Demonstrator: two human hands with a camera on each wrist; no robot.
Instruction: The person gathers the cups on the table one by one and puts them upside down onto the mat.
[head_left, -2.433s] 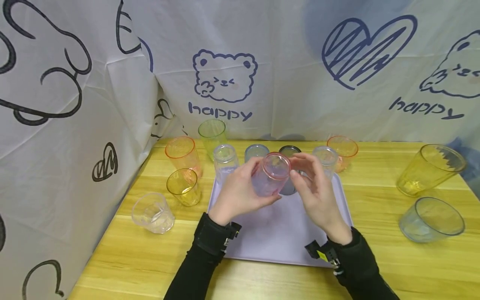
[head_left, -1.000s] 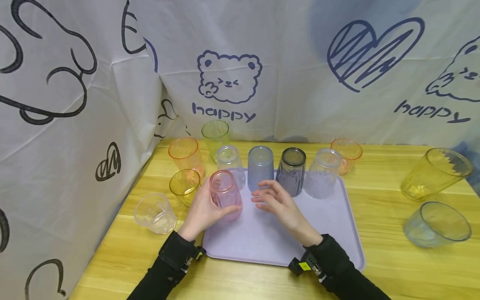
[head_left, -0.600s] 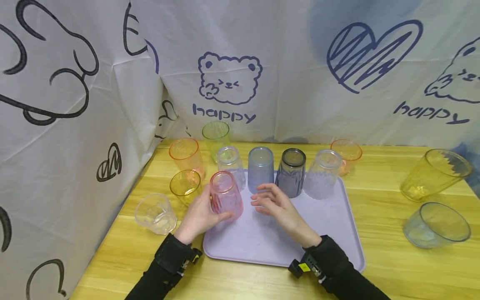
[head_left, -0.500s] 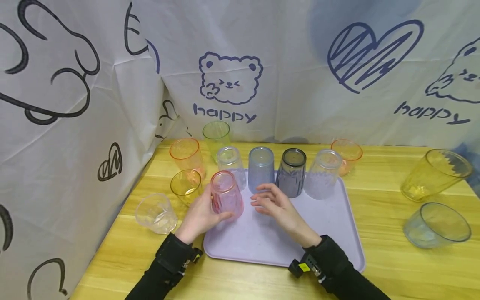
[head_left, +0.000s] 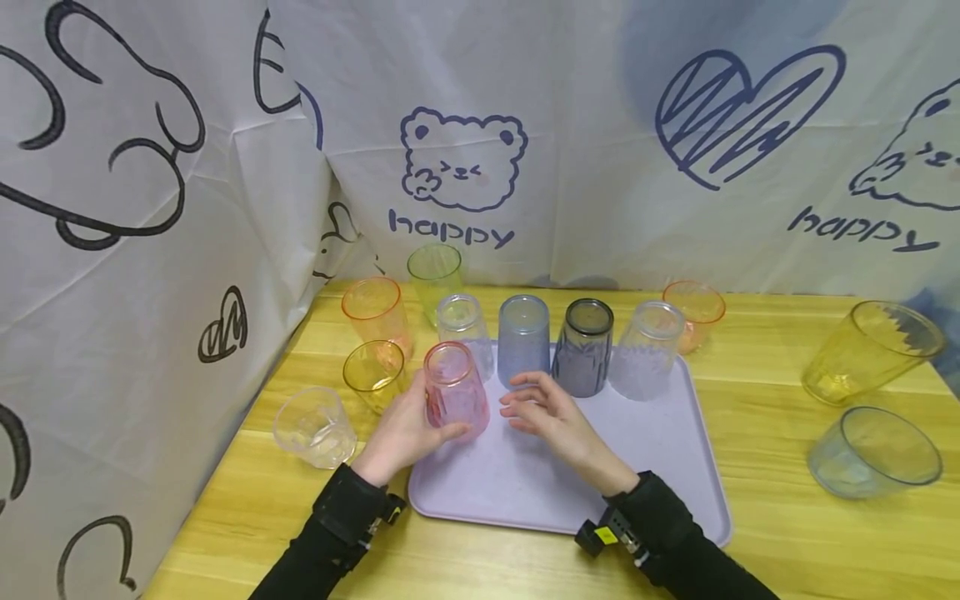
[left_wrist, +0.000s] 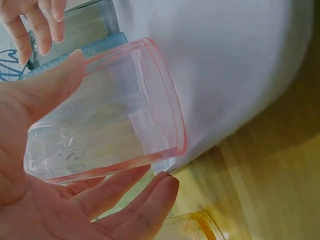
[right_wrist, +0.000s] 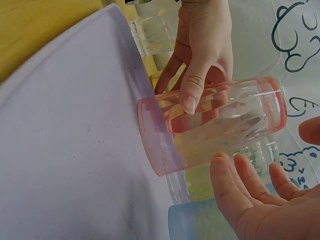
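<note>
In the head view, a pink glass [head_left: 456, 400] stands upside down on the left part of a lilac tray [head_left: 540, 508]. My left hand [head_left: 401, 429] is curved round its left side, with the thumb across the front and the fingers behind. The left wrist view shows the thumb and fingers on either side of the clear, pink-edged wall. My right hand [head_left: 558, 421] hovers over the tray right of the glass, fingers loosely bent and holding nothing. Behind stand upturned glasses: clear [head_left: 467, 333], blue [head_left: 523, 342], dark grey [head_left: 583, 350] and another clear one [head_left: 647, 354].
Left of the tray stand upright glasses: orange [head_left: 378, 317], green [head_left: 437, 279], amber [head_left: 375, 375] and a clear tumbler [head_left: 317, 429]. At the right are a yellow glass [head_left: 862, 358] and a grey-blue one [head_left: 870, 454]. Another orange glass [head_left: 693, 312] stands behind the tray.
The pink glass, earlier held up between both hands, has come down on the tray's left side. My right hand has left it, and my left hand has shifted slightly left around it.
</note>
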